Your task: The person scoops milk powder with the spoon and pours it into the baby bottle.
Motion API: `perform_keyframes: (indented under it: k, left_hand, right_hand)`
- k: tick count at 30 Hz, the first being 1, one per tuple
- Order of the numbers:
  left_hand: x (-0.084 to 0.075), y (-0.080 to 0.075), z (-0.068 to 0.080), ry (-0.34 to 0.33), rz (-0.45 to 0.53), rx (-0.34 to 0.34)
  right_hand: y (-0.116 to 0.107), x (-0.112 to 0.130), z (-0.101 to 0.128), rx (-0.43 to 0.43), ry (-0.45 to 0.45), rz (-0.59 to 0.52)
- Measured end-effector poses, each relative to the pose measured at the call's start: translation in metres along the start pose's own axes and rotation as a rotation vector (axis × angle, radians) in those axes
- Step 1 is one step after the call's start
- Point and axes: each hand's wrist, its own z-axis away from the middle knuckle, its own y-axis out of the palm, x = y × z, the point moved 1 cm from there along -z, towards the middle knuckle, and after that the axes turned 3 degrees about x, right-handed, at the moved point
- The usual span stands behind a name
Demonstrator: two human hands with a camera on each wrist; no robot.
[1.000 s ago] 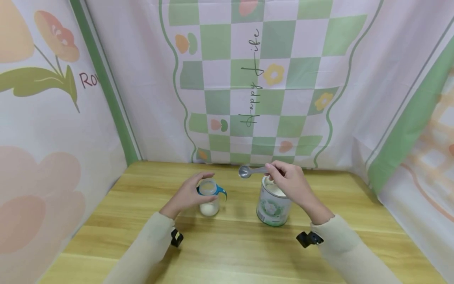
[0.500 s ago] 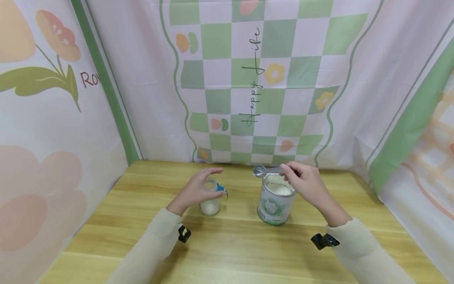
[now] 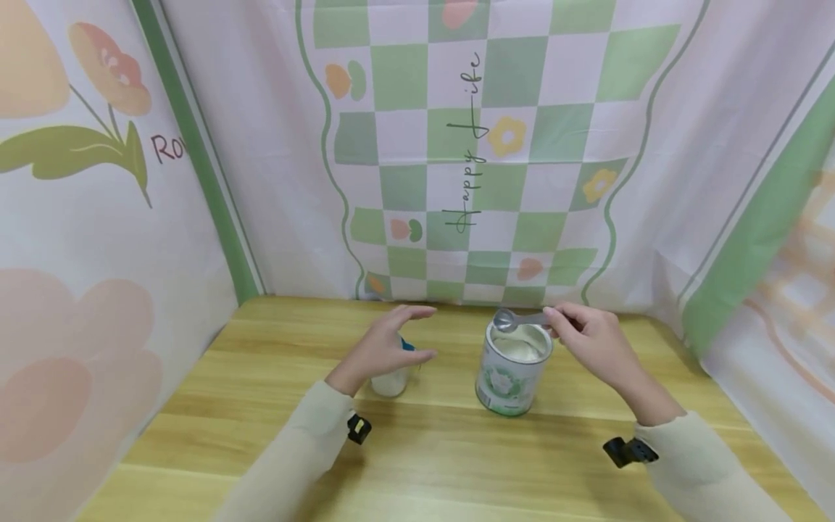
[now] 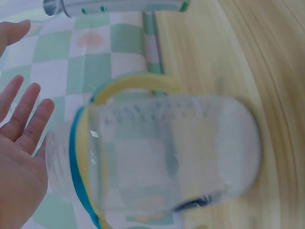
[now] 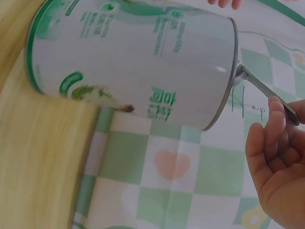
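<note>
My right hand (image 3: 595,342) pinches the handle of a grey measuring spoon (image 3: 522,319) between thumb and fingers. The spoon's bowl is over the mouth of a white and green milk powder can (image 3: 507,388), which holds pale powder and stands upright on the table. In the right wrist view the spoon's bowl (image 5: 241,72) is right at the can's rim. My left hand (image 3: 383,349), fingers spread and holding nothing, hides most of a clear baby bottle (image 3: 389,384) in the head view. The left wrist view shows this bottle (image 4: 157,152) with a blue and yellow handle ring and white powder at its bottom.
The wooden table (image 3: 457,471) ends at a checked green and white cloth backdrop (image 3: 450,181). Cloth walls stand on the left and right. A small black wrist camera (image 3: 359,429) sits at the left cuff, and another black camera (image 3: 629,452) at the right.
My right hand has moved right with the spoon, from between bottle and can to above the can. My left hand has shifted right, and now covers more of the bottle in the head view.
</note>
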Motion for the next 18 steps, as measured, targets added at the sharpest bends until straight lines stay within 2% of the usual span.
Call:
perform_keyframes:
  k: [8, 12, 18]
  left_hand:
    - [-0.019, 0.016, -0.013, 0.022, 0.117, 0.032]
    - [-0.023, 0.025, -0.017, 0.030, 0.147, 0.048]
    - [-0.026, 0.041, -0.026, 0.006, 0.179, 0.068]
  right_hand:
    - [-0.001, -0.010, 0.007, 0.074, 0.040, 0.025]
    - [0.000, -0.013, 0.008, 0.078, 0.037, 0.039]
    - [0.001, -0.017, 0.008, 0.070, 0.013, 0.095]
